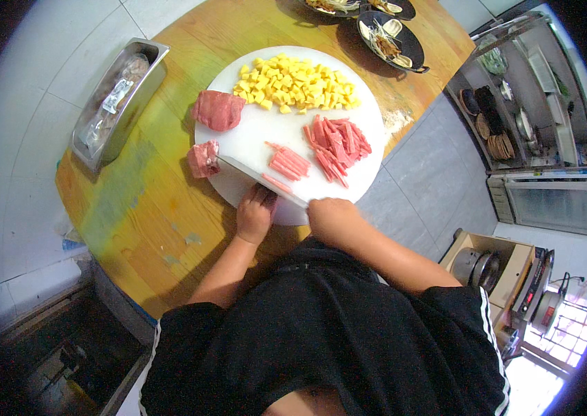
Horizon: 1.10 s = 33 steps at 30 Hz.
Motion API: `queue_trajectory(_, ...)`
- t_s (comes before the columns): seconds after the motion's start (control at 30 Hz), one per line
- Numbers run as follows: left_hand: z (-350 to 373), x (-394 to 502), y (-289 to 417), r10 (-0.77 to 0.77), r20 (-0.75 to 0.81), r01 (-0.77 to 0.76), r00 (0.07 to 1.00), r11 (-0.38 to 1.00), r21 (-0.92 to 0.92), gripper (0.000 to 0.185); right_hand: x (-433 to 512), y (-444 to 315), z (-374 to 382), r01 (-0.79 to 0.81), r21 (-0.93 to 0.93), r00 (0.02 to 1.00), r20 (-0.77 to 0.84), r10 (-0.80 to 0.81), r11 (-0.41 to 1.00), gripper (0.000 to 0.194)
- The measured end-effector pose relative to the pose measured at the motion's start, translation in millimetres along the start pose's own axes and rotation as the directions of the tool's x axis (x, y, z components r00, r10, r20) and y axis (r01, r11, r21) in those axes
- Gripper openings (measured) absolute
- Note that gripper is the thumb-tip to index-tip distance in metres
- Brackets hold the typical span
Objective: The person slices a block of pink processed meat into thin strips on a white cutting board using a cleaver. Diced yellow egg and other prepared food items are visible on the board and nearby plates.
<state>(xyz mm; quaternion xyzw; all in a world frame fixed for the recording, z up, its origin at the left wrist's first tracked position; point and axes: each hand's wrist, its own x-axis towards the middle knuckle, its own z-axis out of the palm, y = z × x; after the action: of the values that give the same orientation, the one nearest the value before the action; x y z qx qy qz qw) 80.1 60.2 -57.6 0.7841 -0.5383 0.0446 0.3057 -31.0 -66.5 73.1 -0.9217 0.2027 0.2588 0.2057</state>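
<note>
In my right hand (332, 221) is the handle of a wide kitchen knife (257, 177), its blade slanting up to the left over a round white cutting board (251, 132). My left hand (255, 210) is beside the blade at the board's near edge, its fingers on a piece of meat mostly hidden. A thin strip of meat (276, 183) lies along the blade. Beyond it are a small row of meat strips (288, 162) and a larger pile of strips (337, 145). Two raw meat chunks (218, 110) (203, 158) sit at the left rim. Yellow cubes (293, 83) cover the far part.
A metal pan (155, 62) holding packaged food stands left on the wooden table (158, 208). Small black woks (408, 44) with food stand at the far right. Beyond the table's right edge are a glass-front cabinet (525, 104) and a wooden unit (506, 270) with pots.
</note>
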Motion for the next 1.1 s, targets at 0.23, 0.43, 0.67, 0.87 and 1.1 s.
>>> queue_trajectory(0.23, -2, -2, -2, -0.01, 0.131, 0.008, 0.991, 1.0, 0.012, 0.02, 14, 12, 2, -0.02, 0.052, 0.983, -0.181, 0.029, 0.998, 0.025)
queue_trajectory(0.43, 3, -4, -3, 0.082, -0.076, -0.085, 0.994, 0.996, -0.032, 0.022, -27, 10, -5, -0.01, 0.007, 1.0, -0.015, 0.01, 1.0, 0.027)
queue_trajectory(0.67, -4, -6, -2, 0.034, 0.03, -0.035, 0.999, 0.999, 0.018, 0.02, 10, -2, 9, 0.021, 0.002, 0.999, -0.05, -0.021, 1.0, 0.024)
queue_trajectory(0.87, -7, -4, 2, 0.043, -0.004, -0.043, 0.999, 0.999, -0.009, 0.018, -7, 17, -1, -0.009, 0.013, 0.997, -0.073, 0.01, 1.0, 0.02)
queue_trajectory(1.1, -2, -6, -3, 0.101, -0.046, -0.101, 0.994, 0.995, 0.012, 0.017, -8, 12, 12, 0.053, -0.006, 0.999, -0.003, -0.053, 0.999, 0.024)
